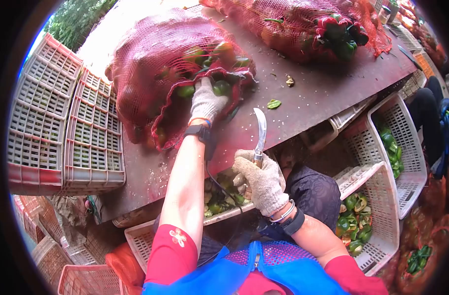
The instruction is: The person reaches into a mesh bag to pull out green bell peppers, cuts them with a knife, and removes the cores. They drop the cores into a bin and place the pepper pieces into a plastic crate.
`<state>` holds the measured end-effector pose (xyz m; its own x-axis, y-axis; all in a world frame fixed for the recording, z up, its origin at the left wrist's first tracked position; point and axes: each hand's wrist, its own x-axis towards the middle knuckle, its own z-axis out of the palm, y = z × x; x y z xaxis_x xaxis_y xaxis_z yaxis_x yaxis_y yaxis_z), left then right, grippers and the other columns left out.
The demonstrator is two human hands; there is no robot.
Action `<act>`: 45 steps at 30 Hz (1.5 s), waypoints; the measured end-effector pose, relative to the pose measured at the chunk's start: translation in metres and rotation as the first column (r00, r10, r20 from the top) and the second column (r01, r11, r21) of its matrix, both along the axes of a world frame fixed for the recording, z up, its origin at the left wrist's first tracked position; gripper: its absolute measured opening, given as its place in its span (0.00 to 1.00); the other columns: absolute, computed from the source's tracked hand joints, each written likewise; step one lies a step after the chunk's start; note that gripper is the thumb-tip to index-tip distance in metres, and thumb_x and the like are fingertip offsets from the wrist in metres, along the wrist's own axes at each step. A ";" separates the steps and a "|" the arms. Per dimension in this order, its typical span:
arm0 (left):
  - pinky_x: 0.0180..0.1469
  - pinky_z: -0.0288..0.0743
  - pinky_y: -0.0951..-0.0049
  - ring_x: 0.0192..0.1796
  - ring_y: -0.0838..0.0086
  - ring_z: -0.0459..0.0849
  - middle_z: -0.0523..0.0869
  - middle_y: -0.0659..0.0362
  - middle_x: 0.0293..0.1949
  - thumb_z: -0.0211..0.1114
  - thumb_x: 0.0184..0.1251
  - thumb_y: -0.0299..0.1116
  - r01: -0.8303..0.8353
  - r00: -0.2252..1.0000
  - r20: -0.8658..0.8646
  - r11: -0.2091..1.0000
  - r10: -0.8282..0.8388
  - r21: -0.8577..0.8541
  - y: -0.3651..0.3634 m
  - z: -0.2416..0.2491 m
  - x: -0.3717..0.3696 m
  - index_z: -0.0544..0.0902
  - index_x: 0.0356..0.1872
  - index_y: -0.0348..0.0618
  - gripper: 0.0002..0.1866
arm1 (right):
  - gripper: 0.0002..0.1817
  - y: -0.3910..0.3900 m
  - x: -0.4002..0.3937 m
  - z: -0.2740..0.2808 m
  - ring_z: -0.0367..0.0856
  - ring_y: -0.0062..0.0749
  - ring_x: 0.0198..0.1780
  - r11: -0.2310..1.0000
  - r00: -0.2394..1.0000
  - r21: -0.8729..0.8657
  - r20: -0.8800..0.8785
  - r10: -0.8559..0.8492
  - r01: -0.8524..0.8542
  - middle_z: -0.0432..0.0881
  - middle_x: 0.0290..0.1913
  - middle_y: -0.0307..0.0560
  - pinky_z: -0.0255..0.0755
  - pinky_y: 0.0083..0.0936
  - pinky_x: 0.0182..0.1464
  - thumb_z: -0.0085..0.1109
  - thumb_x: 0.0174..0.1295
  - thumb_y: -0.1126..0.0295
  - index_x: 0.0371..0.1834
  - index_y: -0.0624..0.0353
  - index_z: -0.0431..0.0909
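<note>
My left hand [206, 102], in a pale knit glove, reaches into the torn mouth of a red mesh sack [153, 64] on the table. Its visible fingers are stretched out between green peppers [221, 88]; the fingertips are partly hidden. In my gloved right hand [265, 182] is a curved knife [260, 132], its hooked blade pointing up over the table's front edge. Below the hands, a white crate [229, 214] at my lap holds cut green pepper pieces [215, 206].
A second mesh sack [283, 29] of peppers lies farther back on the brown table [313, 98]. Stacked plastic crates [62, 118] stand at left. Crates with cut peppers [353, 223] and another person's dark-clothed leg [425, 118] are at right. A cable crosses near my left forearm.
</note>
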<state>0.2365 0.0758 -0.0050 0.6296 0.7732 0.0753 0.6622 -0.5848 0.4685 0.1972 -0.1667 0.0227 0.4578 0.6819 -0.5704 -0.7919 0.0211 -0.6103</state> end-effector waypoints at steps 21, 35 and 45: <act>0.46 0.82 0.68 0.45 0.69 0.85 0.84 0.56 0.46 0.63 0.69 0.34 0.359 0.643 0.518 0.375 0.564 -0.855 -0.128 0.001 -0.217 0.75 0.57 0.41 0.18 | 0.34 0.028 -0.048 -0.027 0.85 0.30 0.40 0.947 0.517 -0.107 0.816 0.257 -0.302 0.86 0.39 0.47 0.79 0.27 0.45 0.79 0.44 0.61 0.54 0.62 0.77; 0.31 0.81 0.71 0.36 0.60 0.84 0.83 0.46 0.44 0.59 0.68 0.48 0.808 0.304 0.350 -0.046 0.886 -0.587 -0.104 -0.050 -0.246 0.75 0.55 0.41 0.23 | 0.16 0.039 -0.035 -0.054 0.86 0.39 0.43 0.898 0.972 0.393 -0.039 0.231 -0.198 0.84 0.44 0.49 0.84 0.34 0.44 0.62 0.62 0.67 0.51 0.61 0.77; 0.39 0.82 0.61 0.44 0.59 0.84 0.81 0.47 0.50 0.62 0.65 0.46 0.824 0.071 0.412 0.179 0.908 -0.538 -0.092 -0.035 -0.257 0.71 0.60 0.38 0.28 | 0.15 0.015 0.004 -0.045 0.81 0.25 0.28 0.985 0.988 0.174 0.154 -0.012 -0.015 0.85 0.36 0.44 0.74 0.17 0.25 0.64 0.63 0.58 0.47 0.55 0.79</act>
